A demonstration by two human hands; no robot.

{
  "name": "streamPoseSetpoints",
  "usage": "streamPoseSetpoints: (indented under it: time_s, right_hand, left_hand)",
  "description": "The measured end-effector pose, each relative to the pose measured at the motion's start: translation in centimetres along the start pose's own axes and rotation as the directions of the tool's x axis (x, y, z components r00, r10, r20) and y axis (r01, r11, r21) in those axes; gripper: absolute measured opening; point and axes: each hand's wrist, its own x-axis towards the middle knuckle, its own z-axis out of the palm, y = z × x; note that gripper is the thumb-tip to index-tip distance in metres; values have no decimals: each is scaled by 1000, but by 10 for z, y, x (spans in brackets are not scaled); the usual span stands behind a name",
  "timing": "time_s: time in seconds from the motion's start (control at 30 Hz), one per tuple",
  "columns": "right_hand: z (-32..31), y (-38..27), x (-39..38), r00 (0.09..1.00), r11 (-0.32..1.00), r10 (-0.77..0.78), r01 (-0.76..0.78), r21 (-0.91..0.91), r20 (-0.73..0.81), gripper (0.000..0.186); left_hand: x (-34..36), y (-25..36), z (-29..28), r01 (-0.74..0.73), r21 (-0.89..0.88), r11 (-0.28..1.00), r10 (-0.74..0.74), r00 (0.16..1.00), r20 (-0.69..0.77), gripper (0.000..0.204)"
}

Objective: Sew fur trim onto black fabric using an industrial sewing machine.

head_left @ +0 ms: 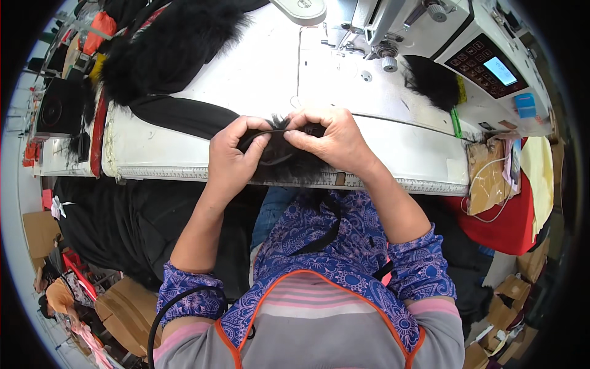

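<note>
My left hand (238,150) and my right hand (335,138) are close together over the front edge of the sewing table (405,163). Both pinch, thumb against fingers, the edge of a black fur-trimmed fabric (289,165). A thin edge is stretched between the two pinches. Dark fur hangs below my fingers and a tuft stands up between them. From my left hand a strip of black cloth (184,117) runs up and left to a large heap of black fur (169,52). What lies under my fingertips is hidden.
A sewing machine (418,31) with a lit control panel (487,66) stands at the far right. A black fur scrap (430,81) lies beside it. A measuring tape (160,172) runs along the table's front edge. Dark cloth (141,227) hangs at the left.
</note>
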Motion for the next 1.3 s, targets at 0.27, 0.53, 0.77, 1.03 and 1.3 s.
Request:
streamPoseSetpoints:
  time_s: [0.27, 0.53, 0.77, 1.03, 1.3]
  right_hand:
    - [5, -18, 8, 999, 974, 10, 1, -225, 49, 11]
    - [28, -7, 9, 953, 992, 68, -35, 118, -296, 5]
    - [35, -13, 13, 942, 905, -318, 334, -264, 103, 16]
    - [22, -17, 15, 826, 495, -432, 552, -671, 362, 25]
    - [23, -62, 31, 538, 486, -842, 787, -379, 37, 20]
  left_hand:
    - [4, 10, 4, -208, 431, 878, 239, 971, -19, 28]
    - [17, 2, -69, 427, 126, 895, -438, 896, 78, 28]
    - [14, 6, -87, 188, 134, 973, -183, 982, -49, 27]
    - [29, 14, -82, 271, 112, 956, -292, 914, 282, 36]
    - [34, -91, -171, -83, 619, 781, 77, 996, 38, 41]
